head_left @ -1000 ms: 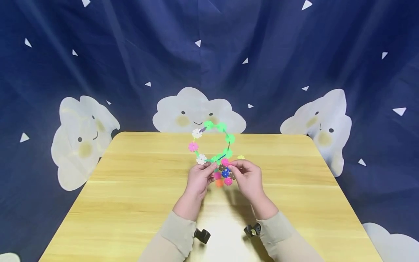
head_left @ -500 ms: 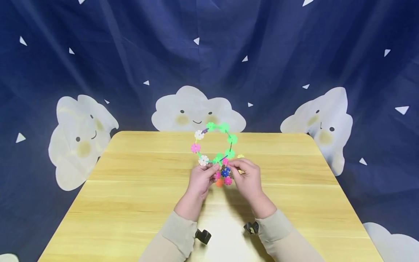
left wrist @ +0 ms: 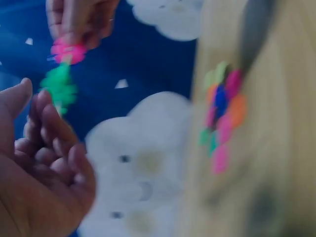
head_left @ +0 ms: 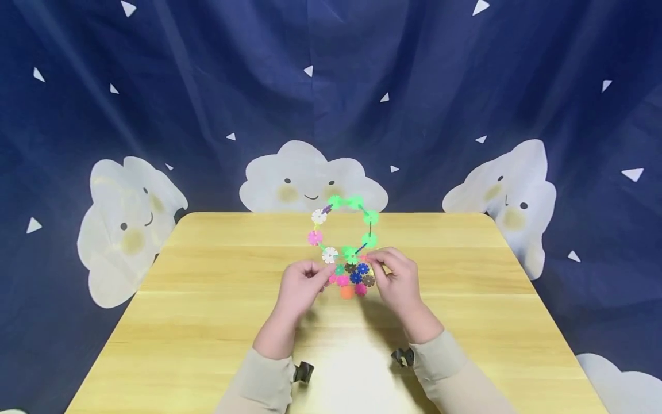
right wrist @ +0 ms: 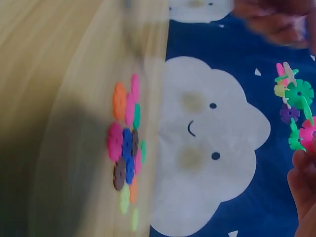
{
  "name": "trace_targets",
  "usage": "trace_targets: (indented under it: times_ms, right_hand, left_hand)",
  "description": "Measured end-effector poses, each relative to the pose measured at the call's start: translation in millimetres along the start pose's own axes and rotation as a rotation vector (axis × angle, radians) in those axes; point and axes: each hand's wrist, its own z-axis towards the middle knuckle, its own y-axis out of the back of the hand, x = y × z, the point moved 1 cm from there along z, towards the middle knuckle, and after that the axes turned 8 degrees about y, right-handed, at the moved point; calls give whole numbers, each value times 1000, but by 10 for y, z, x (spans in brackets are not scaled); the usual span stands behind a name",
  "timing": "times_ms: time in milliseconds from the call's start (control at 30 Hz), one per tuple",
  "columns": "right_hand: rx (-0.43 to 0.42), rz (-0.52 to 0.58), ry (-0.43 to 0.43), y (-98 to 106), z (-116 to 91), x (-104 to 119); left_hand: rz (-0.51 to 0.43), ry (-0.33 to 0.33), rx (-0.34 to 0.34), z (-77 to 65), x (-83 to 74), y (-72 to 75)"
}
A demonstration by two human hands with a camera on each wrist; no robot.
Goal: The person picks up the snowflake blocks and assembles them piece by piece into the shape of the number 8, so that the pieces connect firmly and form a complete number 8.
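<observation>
A ring of linked plastic snowflake discs [head_left: 370, 217], green, white, pink and purple, hangs in the air above the table. My right hand [head_left: 398, 279] pinches a bright pink snowflake disc [left wrist: 68, 52] joined to the ring's near side, beside a green disc [left wrist: 59, 85]. My left hand [head_left: 300, 287] is just left of the ring, thumb apart and fingers loosely bent, with nothing seen held in the left wrist view. Whether a left fingertip touches the green disc is unclear. Loose discs [right wrist: 127, 143] in pink, blue, brown, orange and green lie on the table below.
The wooden table [head_left: 207, 322] reaches back to a dark blue curtain [head_left: 331, 103] printed with white clouds. Black wrist cameras [head_left: 304, 372] sit at both cuffs. Yellow discs [right wrist: 125, 198] lie at one end of the loose group.
My left hand has let go of the ring and drawn back left and down. The ring has shifted slightly right, with the right hand still pinching the pink disc.
</observation>
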Motion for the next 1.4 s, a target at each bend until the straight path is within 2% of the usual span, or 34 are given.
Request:
trace_targets:
  times_ms: [100,167,200,267,333,400,500,567,633,733,800,933,1067,1167,1233,1400]
  right_hand:
    - [28,-32,56,31,44,-23]
    - [39,-24,79,19,60,-13]
    - [46,-20,88,5,59,-5]
    - [63,-2,101,-29,42,18]
    - [78,23,99,-68,15,38]
    - [100,21,46,-96,-33,47]
    - [173,-54,-129,-124,-140,19]
    - [312,-136,-258,-156,-248,-11]
    - [510,-196,-324,-211,-354,-29]
    - [799,-207,-283,-313,-484,-31]
    - [924,-196,-223,-379,-519,-14]
    - [1087,-226,-144,-506,-506,22]
    - [1249,-261,-147,-652,-456,37]
    - [1336,-270,-200,-703,-447,17]
    - [1365,-267,-258,-673,-457,-19]
    - [1363,-272,-331,-457,-495,-201]
  left_hand:
    - [284,-273,-73,7,-217,9]
    - [527,-382,-70,46,-333,-38]
    - [647,-414,-61,61,-371,-61]
    - [824,-409,-23,83,-389,-109]
    - [909,-372,10,84,-369,-142]
    - [918,-340,13,77,-332,-156]
    - [884,-313,-24,88,-285,-151]
    - [843,-276,-55,104,-248,-135]
    - [799,-224,-83,115,-218,-115]
    - [732,-154,-103,132,-179,-95]
    - [704,-129,-107,137,-164,-85]
    - [666,-106,-119,153,-136,-54]
    - [643,-81,-134,165,-101,-18]
    - [631,-67,-117,161,-94,-16]
    - [627,-67,-102,154,-95,-20]
    - [626,-74,-103,147,-83,-12]
